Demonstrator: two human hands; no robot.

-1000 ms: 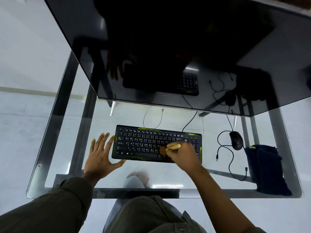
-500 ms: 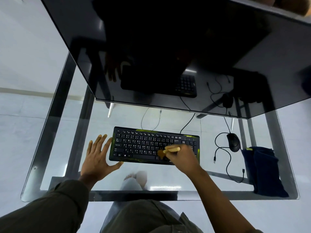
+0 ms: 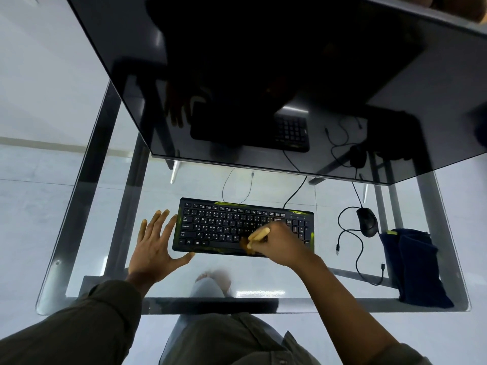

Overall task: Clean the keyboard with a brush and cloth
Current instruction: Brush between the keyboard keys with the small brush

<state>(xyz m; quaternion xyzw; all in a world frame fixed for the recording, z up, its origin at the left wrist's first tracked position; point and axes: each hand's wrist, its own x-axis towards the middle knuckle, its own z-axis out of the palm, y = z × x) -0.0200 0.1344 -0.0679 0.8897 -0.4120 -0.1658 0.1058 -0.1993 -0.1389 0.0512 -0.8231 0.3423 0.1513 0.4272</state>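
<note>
A black keyboard (image 3: 221, 225) with green trim lies on the glass table (image 3: 290, 270). My right hand (image 3: 279, 243) grips a small brush (image 3: 257, 237) with a pale wooden handle. Its brown bristles rest on the lower rows of keys, right of the middle. My left hand (image 3: 155, 246) lies flat on the glass with fingers spread, its thumb and fingertips against the keyboard's left end. A dark blue cloth (image 3: 413, 267) lies folded at the table's right edge, away from both hands.
A large dark monitor (image 3: 263, 75) hangs over the back of the table and mirrors the keyboard. A black mouse (image 3: 366, 222) with a looped cable (image 3: 353, 248) sits between keyboard and cloth. The table's metal frame shows through the glass.
My right hand has shifted the brush slightly left and down along the lower key rows. My left hand stays pressed at the keyboard's left end. The camera view drifted a little.
</note>
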